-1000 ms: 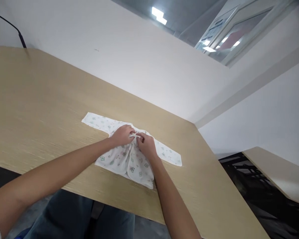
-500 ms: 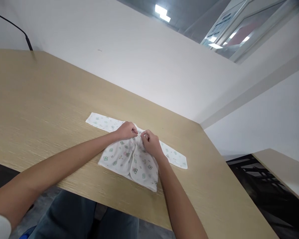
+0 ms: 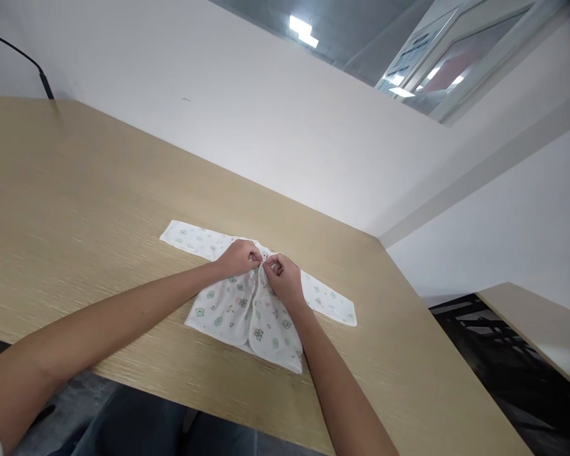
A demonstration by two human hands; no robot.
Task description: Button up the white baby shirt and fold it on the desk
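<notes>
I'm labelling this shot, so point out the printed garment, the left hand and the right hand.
Printed garment [image 3: 232,310]: head view, on its front body panel.
Left hand [image 3: 239,257]: head view, on the back of the hand.
Right hand [image 3: 286,277]: head view, on the back of the hand.

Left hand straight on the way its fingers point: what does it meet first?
Likely the right hand, just ahead of the left hand near the neck of the patterned white garment. Whether they touch is unclear.
</notes>
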